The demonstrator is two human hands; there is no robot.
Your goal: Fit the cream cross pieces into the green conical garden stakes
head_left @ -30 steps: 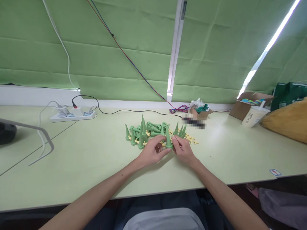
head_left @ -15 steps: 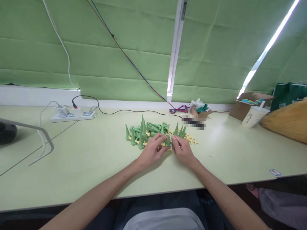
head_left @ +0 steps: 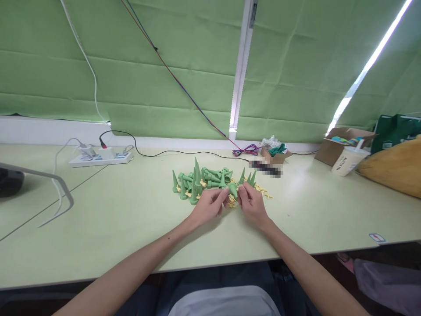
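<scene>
A green cone-shaped plastic spike [head_left: 233,189] is held between my two hands, its point tilted down towards me. My left hand [head_left: 210,204] pinches it from the left with thumb and fingertips. My right hand [head_left: 252,202] is closed at its right side; a speck of yellow shows by those fingertips, too small to make out. Just behind and to the left, several like green spikes [head_left: 194,192] stand on their bases, some with yellow tap-like pieces in their sides. More green spikes [head_left: 213,176] lie heaped behind them. Loose yellow pieces [head_left: 263,192] are scattered around my right hand.
A white power strip [head_left: 100,160] with plugs sits at the back left, and a black cable [head_left: 177,152] runs along the table [head_left: 131,228]. Towards the right are a small open box [head_left: 279,156], a larger cardboard box [head_left: 332,147] and a drink cup [head_left: 349,161].
The green spike has turned from point-up to point-down and risen slightly between my hands. My left fingers have shifted from around it to a pinch at its left side.
</scene>
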